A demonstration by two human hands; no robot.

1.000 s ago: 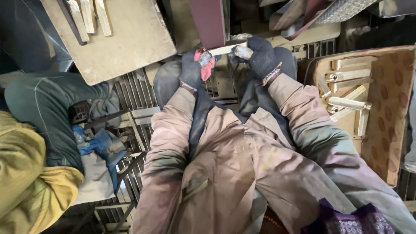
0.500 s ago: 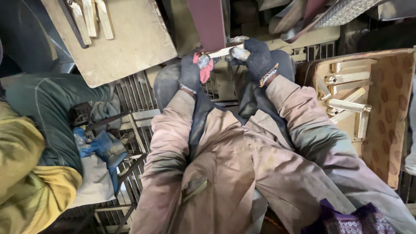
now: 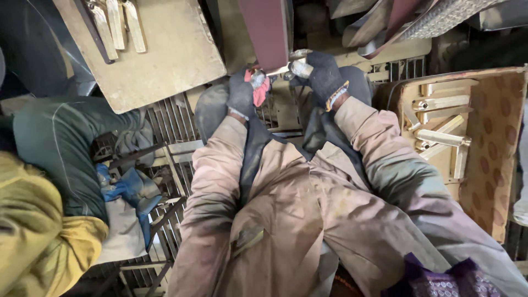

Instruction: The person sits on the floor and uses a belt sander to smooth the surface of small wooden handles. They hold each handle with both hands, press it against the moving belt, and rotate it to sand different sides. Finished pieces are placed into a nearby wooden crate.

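We pinch a metal bar [image 3: 290, 64] by its ends, left hand [image 3: 245, 91] and right hand [image 3: 323, 77] fingers pressed tight, steadying it against the sanding belt [image 3: 267, 30].

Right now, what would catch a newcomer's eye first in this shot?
Top centre, two dark-gloved hands, the left hand and right hand, press a small metal piece against a maroon sanding belt. At right, a cardboard box holds pale metal handles. At left, a co-worker's sleeve and blue glove lie over the floor grating.
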